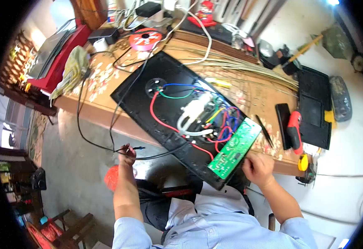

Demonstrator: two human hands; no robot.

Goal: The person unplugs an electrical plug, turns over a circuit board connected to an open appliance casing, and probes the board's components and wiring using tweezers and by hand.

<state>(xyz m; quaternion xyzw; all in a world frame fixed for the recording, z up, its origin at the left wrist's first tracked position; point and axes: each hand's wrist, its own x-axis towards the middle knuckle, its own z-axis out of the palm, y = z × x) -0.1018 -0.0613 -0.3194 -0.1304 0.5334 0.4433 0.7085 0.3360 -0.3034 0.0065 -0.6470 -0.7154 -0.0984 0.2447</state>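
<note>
A black appliance panel (pixel 140 89) lies at a slant, overhanging the table's front edge. It carries red, blue and green wires, a white sleeved part (pixel 196 107) and a green circuit board (pixel 236 148) near its lower right end. My left hand (pixel 126 154) is closed around a black cable (pixel 156 156) left of the panel; a short dark end with a blue tip (pixel 139 148) sticks out beside the fingers. My right hand (pixel 259 169) has curled fingers against the panel's right edge, beside the circuit board; what lies inside them is hidden.
The patterned table (pixel 96 83) bears a pink ribbon roll (pixel 145 40), thin bamboo strips (pixel 248 68), a yellow-handled tool (pixel 218 82), a black pen-like tool (pixel 264 130), a dark phone-like slab (pixel 283 124) and a red-and-black tool (pixel 295 133). Loose cable (pixel 80 103) hangs over the front edge.
</note>
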